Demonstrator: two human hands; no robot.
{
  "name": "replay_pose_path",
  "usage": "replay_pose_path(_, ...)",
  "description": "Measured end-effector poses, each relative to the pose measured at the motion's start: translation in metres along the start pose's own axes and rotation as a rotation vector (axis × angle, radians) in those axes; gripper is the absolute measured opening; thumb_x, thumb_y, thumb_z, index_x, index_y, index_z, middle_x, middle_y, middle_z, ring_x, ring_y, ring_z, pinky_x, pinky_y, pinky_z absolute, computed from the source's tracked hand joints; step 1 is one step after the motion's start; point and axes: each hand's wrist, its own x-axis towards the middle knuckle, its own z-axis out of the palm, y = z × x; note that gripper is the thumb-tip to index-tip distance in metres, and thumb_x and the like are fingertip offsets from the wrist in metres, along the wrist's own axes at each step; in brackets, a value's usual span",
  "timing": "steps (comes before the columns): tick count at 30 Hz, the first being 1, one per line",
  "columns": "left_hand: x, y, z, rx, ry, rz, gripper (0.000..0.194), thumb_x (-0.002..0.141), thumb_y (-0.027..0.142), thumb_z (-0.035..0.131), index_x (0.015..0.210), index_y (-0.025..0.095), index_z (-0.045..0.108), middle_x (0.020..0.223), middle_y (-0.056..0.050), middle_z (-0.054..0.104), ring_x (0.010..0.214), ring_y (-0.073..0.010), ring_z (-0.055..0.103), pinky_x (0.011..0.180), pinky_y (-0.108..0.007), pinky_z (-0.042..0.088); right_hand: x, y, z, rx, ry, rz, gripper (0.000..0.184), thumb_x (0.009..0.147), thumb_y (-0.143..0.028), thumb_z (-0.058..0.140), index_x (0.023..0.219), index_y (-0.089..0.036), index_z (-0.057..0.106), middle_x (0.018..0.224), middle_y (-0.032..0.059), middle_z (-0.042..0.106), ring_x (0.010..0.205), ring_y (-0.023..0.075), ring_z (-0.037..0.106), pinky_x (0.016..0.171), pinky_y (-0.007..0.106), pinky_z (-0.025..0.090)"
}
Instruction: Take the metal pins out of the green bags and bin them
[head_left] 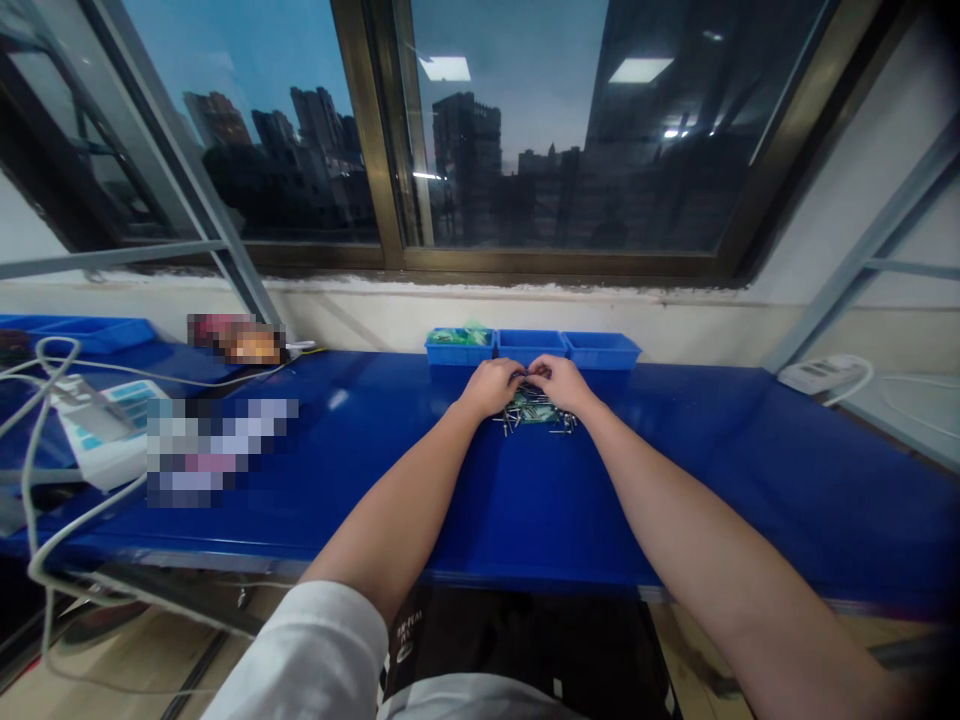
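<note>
Both my hands meet over a small pile of green and metal parts (534,412) on the blue table (525,490). My left hand (491,385) is curled, its fingertips pinched against those of my right hand (561,383), which is also closed. Something tiny sits between the fingertips, too small to name. Just behind the hands stand three blue bins: the left bin (459,346) holds green pieces, the middle bin (529,343) and the right bin (601,350) show no contents from here.
A white device (105,425) with trailing white cables (45,520) lies at the table's left. A white power strip (821,373) sits far right. More blue trays (82,332) stand at the far left. A window ledge runs behind the table.
</note>
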Motion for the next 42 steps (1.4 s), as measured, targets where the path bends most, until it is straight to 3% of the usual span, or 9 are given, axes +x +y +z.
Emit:
replay_pose_path(6, 0.001, 0.001, -0.001, -0.039, 0.013, 0.051, 0.017, 0.084, 0.018, 0.057, 0.098, 0.017, 0.067, 0.097, -0.007, 0.07, 0.091, -0.0187, 0.064, 0.085, -0.03, 0.048, 0.001, 0.001, 0.001, 0.126, 0.014, 0.043, 0.018, 0.064, -0.03, 0.07, 0.072, -0.017, 0.062, 0.069, 0.0032, 0.067, 0.066, 0.017, 0.061, 0.066, 0.03, 0.048)
replay_pose_path(11, 0.002, 0.001, -0.003, -0.039, 0.028, 0.058, 0.015, 0.085, 0.017, 0.055, 0.093, 0.017, 0.068, 0.093, -0.006, 0.07, 0.088, -0.018, 0.064, 0.083, -0.03, 0.048, 0.0, 0.0, 0.001, 0.193, 0.026, 0.126, 0.019, 0.068, -0.032, 0.067, 0.077, -0.016, 0.06, 0.067, 0.0048, 0.068, 0.062, 0.0175, 0.063, 0.062, 0.03, 0.048)
replay_pose_path(15, 0.002, 0.003, -0.004, 0.004, 0.043, 0.011, 0.017, 0.088, 0.018, 0.051, 0.091, 0.017, 0.067, 0.091, -0.006, 0.07, 0.087, -0.0186, 0.064, 0.082, -0.03, 0.047, 0.0, -0.005, 0.001, 0.188, 0.028, 0.086, 0.02, 0.073, -0.035, 0.062, 0.076, -0.016, 0.06, 0.069, 0.0059, 0.067, 0.064, 0.0177, 0.063, 0.063, 0.03, 0.048)
replay_pose_path(24, 0.001, 0.009, -0.008, 0.072, -0.004, -0.126, 0.026, 0.094, 0.023, 0.037, 0.094, 0.019, 0.063, 0.091, -0.007, 0.067, 0.091, -0.0195, 0.062, 0.083, -0.031, 0.045, 0.001, -0.004, -0.005, 0.385, 0.049, 0.136, 0.033, 0.056, -0.039, 0.074, 0.078, -0.016, 0.065, 0.066, 0.0023, 0.065, 0.063, 0.0157, 0.059, 0.063, 0.03, 0.047)
replay_pose_path(28, 0.0, 0.011, -0.008, 0.05, -0.021, -0.141, 0.029, 0.096, 0.03, 0.035, 0.104, 0.019, 0.06, 0.101, -0.007, 0.067, 0.096, -0.0197, 0.062, 0.086, -0.032, 0.044, 0.001, -0.004, -0.009, 0.47, 0.072, 0.221, 0.035, 0.054, -0.037, 0.074, 0.079, -0.015, 0.064, 0.062, 0.0019, 0.064, 0.058, 0.015, 0.057, 0.056, 0.028, 0.044)
replay_pose_path(32, -0.001, 0.008, -0.006, 0.08, -0.003, -0.209, 0.033, 0.095, 0.033, 0.036, 0.117, 0.016, 0.054, 0.113, -0.009, 0.064, 0.106, -0.0225, 0.059, 0.091, -0.035, 0.042, 0.003, 0.002, -0.017, 0.506, 0.187, 0.241, 0.038, 0.055, -0.031, 0.07, 0.089, -0.015, 0.063, 0.079, 0.0064, 0.069, 0.071, 0.0181, 0.062, 0.061, 0.029, 0.046)
replay_pose_path(35, -0.002, 0.006, -0.004, 0.119, -0.032, -0.251, 0.034, 0.094, 0.034, 0.038, 0.118, 0.016, 0.053, 0.114, -0.01, 0.063, 0.108, -0.0237, 0.058, 0.092, -0.035, 0.042, 0.005, 0.011, -0.023, 0.391, 0.279, 0.226, 0.043, 0.059, -0.027, 0.064, 0.1, -0.013, 0.062, 0.092, 0.0095, 0.069, 0.084, 0.0212, 0.063, 0.072, 0.034, 0.048)
replay_pose_path(37, -0.002, 0.005, -0.003, 0.132, -0.049, -0.258, 0.034, 0.093, 0.035, 0.039, 0.118, 0.015, 0.053, 0.114, -0.011, 0.063, 0.108, -0.0243, 0.057, 0.092, -0.036, 0.043, 0.005, 0.016, -0.025, 0.196, 0.313, 0.202, 0.047, 0.061, -0.023, 0.061, 0.107, -0.013, 0.062, 0.099, 0.0104, 0.068, 0.093, 0.0228, 0.06, 0.082, 0.038, 0.046)
replay_pose_path(42, -0.002, 0.005, -0.002, 0.133, -0.084, -0.26, 0.035, 0.092, 0.035, 0.042, 0.118, 0.015, 0.053, 0.114, -0.011, 0.062, 0.109, -0.0249, 0.056, 0.092, -0.036, 0.042, 0.002, 0.015, -0.021, -0.356, 0.261, 0.206, 0.061, 0.065, -0.026, 0.064, 0.125, -0.02, 0.054, 0.121, 0.0096, 0.06, 0.115, 0.0334, 0.042, 0.096, 0.052, 0.034)
